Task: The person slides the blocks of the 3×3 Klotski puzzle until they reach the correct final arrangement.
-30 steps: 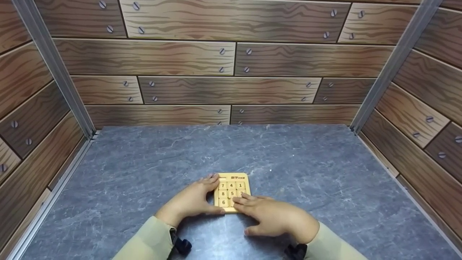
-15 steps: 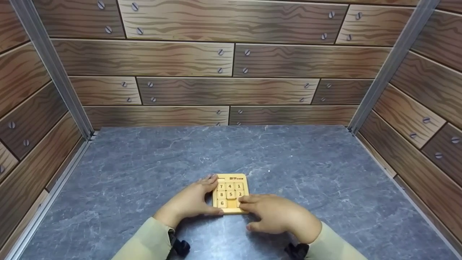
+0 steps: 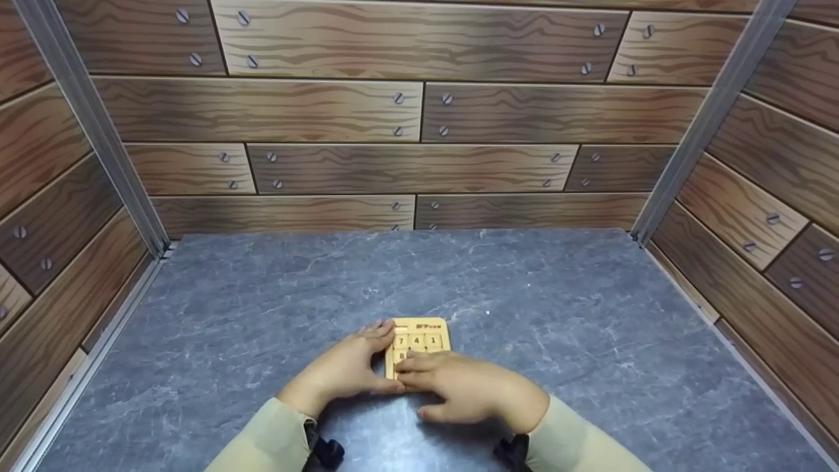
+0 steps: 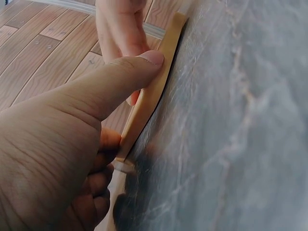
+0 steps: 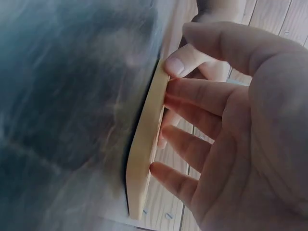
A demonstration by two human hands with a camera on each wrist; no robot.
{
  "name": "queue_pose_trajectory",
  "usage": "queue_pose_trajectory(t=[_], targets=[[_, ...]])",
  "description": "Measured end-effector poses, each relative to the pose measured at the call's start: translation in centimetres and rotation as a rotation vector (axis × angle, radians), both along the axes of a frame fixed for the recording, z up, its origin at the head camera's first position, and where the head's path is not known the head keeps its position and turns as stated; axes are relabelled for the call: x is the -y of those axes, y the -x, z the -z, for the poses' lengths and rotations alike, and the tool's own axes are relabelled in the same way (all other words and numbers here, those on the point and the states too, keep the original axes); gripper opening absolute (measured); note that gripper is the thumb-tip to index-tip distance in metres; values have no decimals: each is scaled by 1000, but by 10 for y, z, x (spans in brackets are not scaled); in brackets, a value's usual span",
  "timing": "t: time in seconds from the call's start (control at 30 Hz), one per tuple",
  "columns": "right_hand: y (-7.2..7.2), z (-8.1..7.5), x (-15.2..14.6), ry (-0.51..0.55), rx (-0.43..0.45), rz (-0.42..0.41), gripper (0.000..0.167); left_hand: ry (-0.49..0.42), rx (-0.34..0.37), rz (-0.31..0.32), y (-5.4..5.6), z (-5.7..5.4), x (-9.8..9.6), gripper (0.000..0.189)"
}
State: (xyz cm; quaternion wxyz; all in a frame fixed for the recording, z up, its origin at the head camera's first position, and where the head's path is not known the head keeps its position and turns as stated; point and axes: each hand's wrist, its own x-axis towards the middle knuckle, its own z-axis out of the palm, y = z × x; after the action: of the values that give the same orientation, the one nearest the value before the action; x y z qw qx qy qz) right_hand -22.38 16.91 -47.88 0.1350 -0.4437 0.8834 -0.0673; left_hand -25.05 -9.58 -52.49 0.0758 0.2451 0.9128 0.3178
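Top-row tiles [image 3: 417, 341]: I read 7, 4, 1.
Tile under 7 [image 3: 400, 354]: an 8, partly covered.
Yellow board [image 3: 426, 320] heading [image 3: 429, 326]: characters too small for me.

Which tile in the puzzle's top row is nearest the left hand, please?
The tile marked 7: it sits at the row's end beside the left hand, while the 4 tile and the 1 tile lie farther away.

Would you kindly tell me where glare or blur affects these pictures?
Head view: glare brightens the blue-grey marbled tabletop below the flat yellow number-tile board; left wrist view: tabletop blurred, the bare left hand clearer; right wrist view: tabletop darker, hazy and smeared.
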Motion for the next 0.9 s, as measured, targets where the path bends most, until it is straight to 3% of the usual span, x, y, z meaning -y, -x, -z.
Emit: queue_pose_trajectory(t=[0.57,0.77,0.9], targets=[[1,-15,-7,-45,-28,59,58,13,7,-13,1,-3,0,111],[10,-23,-3,-30,39,58,50,14,15,-17,0,-4,1,112],[18,-24,4,20,20,43,47,15,10,-9,1,-3,-2,113]])
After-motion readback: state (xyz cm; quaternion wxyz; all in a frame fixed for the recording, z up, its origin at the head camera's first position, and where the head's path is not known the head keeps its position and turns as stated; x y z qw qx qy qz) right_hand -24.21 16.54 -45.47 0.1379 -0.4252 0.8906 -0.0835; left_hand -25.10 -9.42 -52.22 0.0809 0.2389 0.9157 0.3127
